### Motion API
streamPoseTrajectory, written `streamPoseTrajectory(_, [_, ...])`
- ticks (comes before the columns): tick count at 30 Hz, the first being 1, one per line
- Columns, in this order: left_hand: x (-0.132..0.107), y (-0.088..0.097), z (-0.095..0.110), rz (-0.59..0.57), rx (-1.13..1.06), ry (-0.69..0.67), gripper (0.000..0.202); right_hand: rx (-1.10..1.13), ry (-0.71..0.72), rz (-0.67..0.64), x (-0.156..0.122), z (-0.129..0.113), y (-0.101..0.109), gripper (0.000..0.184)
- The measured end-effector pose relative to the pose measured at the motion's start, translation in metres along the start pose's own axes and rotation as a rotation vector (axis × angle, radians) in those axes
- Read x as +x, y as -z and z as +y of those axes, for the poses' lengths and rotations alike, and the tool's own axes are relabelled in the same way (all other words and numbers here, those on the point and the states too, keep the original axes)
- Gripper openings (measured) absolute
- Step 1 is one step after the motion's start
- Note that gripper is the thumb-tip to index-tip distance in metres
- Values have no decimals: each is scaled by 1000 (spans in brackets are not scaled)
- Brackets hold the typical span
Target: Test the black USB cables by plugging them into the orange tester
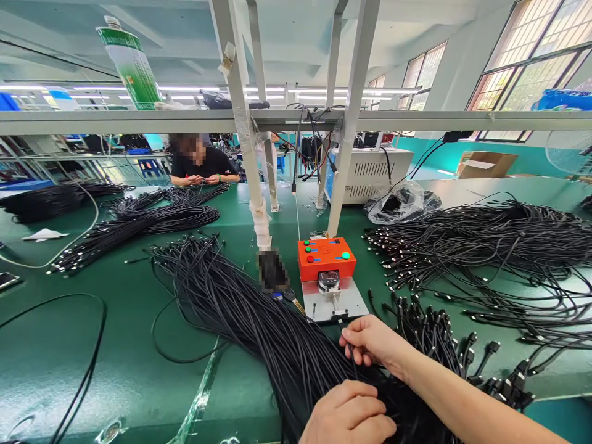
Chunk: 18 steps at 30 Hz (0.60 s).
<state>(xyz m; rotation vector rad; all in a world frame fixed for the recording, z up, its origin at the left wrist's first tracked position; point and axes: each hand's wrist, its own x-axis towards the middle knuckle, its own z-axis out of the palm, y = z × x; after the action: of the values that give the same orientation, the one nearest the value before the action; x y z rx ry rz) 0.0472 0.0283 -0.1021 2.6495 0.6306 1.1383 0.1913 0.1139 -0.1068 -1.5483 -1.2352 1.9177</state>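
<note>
My right hand (367, 340) pinches a black cable (350, 353) just behind its plug. The plug's metal tip is at the front edge of a small tester's metal base plate (319, 305); whether it sits in the socket I cannot tell. On that plate stand a round digital gauge (328, 280) and an orange box (326, 259) with green and red buttons. Lower down, my left hand (349, 412) is closed with its fingers curled over the black cables; what is inside its grip is hidden. A thick bundle of black cables (240, 308) runs beneath and left of both hands.
More cable bundles (490, 240) lie on the right, with several plugs (430, 327) beside my right forearm. Another bundle (152, 216) is at the far left. Metal posts (354, 117) rise behind the tester. Across the green table (139, 382) sits a person (203, 161).
</note>
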Motion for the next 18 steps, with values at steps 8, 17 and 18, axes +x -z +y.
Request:
streamPoseTrajectory(8, [4, -3, -6, 85, 18, 9, 16, 18, 65, 41, 6, -1, 1, 23])
streamPoseTrajectory(17, [6, -1, -10, 108, -12, 29, 20, 11, 66, 63, 10, -4, 0, 24])
streamPoseTrajectory(18, [6, -1, -10, 109, -14, 31, 20, 14, 64, 67, 10, -5, -1, 24])
